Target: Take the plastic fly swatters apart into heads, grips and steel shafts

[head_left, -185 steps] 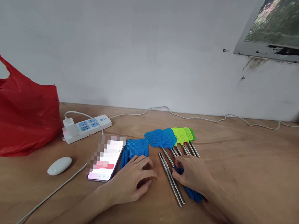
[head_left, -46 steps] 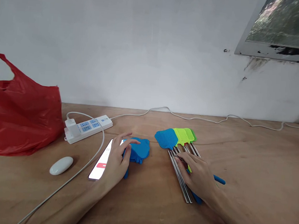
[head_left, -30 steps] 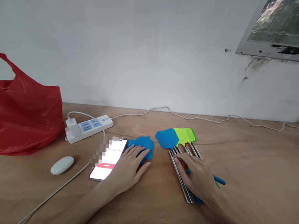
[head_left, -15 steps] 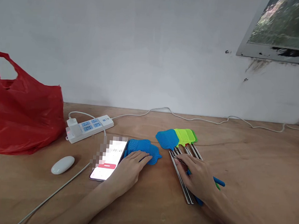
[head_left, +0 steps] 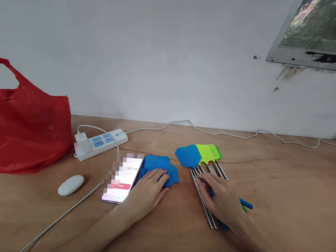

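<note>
left grip (head_left: 147,189) rests on blue swatter heads (head_left: 156,162); these now spread wider.

Blue swatter heads spread out under the left hand; one fewer in the fan.
The left hand (head_left: 148,188), raised partly over the phone a moment ago, now lies on the flat blue plastic mesh swatter heads (head_left: 160,165), whose tight pile has slid apart toward the right. Since the earliest view, the fan's two blue heads have become one (head_left: 187,156), the bare silver metal rods (head_left: 206,208) lie closer to the right hand (head_left: 221,192), and a slim blue handle (head_left: 246,203) shows beyond it.
</note>
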Demonstrator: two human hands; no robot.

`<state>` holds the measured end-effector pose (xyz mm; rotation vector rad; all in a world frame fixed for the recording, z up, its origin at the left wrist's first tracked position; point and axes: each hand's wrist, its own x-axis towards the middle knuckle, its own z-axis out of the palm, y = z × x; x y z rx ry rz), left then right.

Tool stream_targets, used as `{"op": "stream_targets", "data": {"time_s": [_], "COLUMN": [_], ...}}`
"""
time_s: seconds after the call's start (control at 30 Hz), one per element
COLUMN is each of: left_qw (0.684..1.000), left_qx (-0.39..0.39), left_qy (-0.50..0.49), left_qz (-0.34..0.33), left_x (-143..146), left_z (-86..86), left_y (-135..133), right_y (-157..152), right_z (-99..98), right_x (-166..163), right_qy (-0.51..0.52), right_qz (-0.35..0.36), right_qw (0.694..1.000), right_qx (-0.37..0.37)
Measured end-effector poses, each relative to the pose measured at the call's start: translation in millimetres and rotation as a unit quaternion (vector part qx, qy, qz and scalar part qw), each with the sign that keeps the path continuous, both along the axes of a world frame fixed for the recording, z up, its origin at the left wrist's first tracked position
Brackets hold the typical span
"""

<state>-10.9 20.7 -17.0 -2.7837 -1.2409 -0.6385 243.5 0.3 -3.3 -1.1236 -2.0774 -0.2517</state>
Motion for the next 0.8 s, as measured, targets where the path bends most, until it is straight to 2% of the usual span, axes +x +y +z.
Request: {"op": "stream_targets", "data": {"time_s": [0.2, 0.37, 0.5, 0.8], "left_qw": [0.999, 0.998, 0.996, 0.994], "left_qx": [0.020, 0.063, 0.091, 0.073], "left_qy": [0.031, 0.016, -0.008, -0.006], "left_qz": [-0.009, -0.012, 0.025, 0.079], "left_x": [-4, -11, -16, -20], "left_z": [-8.7, -5.0, -2.1, -4.8], "left_y": [6, 9, 15, 20], "right_y": [0, 0, -1, -1], "right_z": [-0.8, -1.3, -0.7, 1.7], "right_x": [1, 1, 1, 0], "right_qy": [0.000, 0.006, 0.007, 0.009], "right_qz": [0.004, 0.003, 0.003, 0.001], "right_qw": [1.000, 1.000, 1.000, 1.000], "right_qx": [-0.005, -0.007, -0.004, 0.006]}}
